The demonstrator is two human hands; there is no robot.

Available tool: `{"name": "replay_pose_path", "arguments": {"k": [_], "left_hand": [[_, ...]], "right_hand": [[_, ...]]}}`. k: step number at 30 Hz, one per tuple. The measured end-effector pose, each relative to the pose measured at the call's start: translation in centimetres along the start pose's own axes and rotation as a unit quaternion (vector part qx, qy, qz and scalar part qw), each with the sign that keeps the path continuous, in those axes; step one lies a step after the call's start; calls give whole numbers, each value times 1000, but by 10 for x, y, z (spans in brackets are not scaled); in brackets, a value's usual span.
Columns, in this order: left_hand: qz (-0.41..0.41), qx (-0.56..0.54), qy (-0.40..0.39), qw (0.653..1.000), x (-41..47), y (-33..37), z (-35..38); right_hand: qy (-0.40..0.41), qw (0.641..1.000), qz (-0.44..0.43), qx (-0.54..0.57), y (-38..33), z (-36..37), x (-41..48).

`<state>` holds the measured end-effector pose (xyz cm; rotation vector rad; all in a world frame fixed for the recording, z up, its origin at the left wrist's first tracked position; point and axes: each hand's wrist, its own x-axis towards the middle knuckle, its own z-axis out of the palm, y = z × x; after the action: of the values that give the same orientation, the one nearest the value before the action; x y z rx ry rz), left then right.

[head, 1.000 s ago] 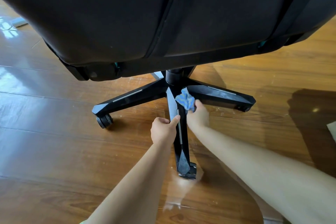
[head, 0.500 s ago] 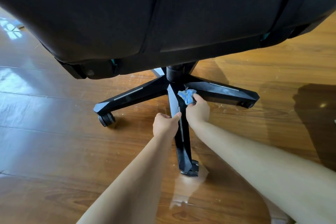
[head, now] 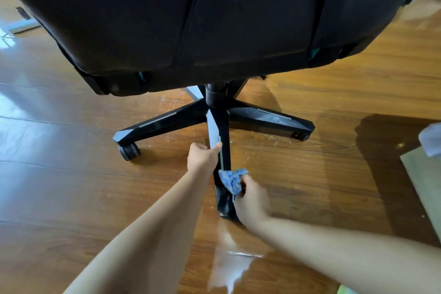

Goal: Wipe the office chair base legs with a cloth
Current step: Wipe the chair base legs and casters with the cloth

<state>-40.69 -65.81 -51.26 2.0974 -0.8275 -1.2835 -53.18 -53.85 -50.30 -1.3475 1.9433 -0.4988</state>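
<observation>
Observed from above, crouched behind the chair.

The wooden floor (head: 71,174) fills the view and is glossy. The black padded seat (head: 214,19) overhangs the top half and hides the far legs, so I can report only on the three legs nearest me.

The chair base (head: 211,108) spreads from the central column (head: 214,93). The left leg (head: 162,123) and right leg (head: 269,118) run outward untouched by either hand. The near leg (head: 218,126) points straight at me and is the one in hand.

My left hand (head: 202,156) is at the middle of the near leg, on its left flank. The fingers are curled in tight and the thumb lies across the upper face. I judge this a bracing grip: the base stands on wheels and would roll or swivel under rubbing pressure.

My right hand (head: 250,200) is lower, at the outer end of the same leg, on its right side. It is blurred, so I cannot tell how each finger lies, but it holds the cloth (head: 232,179) bunched at its fingertips. The blue cloth presses against the leg's upper right edge, just below my left hand. Bunching gives a firm pad for a narrow, angled surface.

Assessment: the wipe of the near leg is close to its tip; the side legs are not yet attended to.

Minor items: one caster (head: 128,150) shows under the left leg. A bright shiny patch (head: 233,267) lies on the floor beyond the near leg's tip; whether wet or glare I cannot tell. Pale specks dot the boards beside the right leg.
</observation>
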Motion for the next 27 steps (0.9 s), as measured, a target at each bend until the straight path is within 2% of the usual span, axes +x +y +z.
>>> {"name": "replay_pose_path", "arguments": {"k": [3,6,7,9,12,14,17,19,21,23,27], "left_hand": [[69,-5,68,995,-28,-12,11],[131,-2,96,987,-49,-9,19],[150,-17,88,985,-54,-4,21],[169,-64,42,983,-64,11,23],[169,-127,-113,971,-77,34,29],[148,-116,-184,965,-81,48,29],[91,-82,-210,970,-75,64,23],[88,-96,-219,967,-63,62,15],[124,-82,-243,959,-53,56,4],[170,-29,-255,951,-41,50,-1],[242,127,-193,942,-18,55,7]], "right_hand": [[-7,996,49,72,-9,-21,12],[1,993,7,121,-29,-65,33],[-22,992,-16,121,-36,-82,40],[-111,987,-48,102,-46,-116,52],[-197,976,-64,64,-47,-152,63],[-191,977,-70,67,-48,-159,72],[-147,983,-88,65,-48,-156,88],[-118,986,-109,38,-48,-148,102],[-119,981,-150,-5,-55,-141,116],[-151,968,-189,-64,-65,-138,127],[-191,927,-245,-211,-96,-137,149]]}}
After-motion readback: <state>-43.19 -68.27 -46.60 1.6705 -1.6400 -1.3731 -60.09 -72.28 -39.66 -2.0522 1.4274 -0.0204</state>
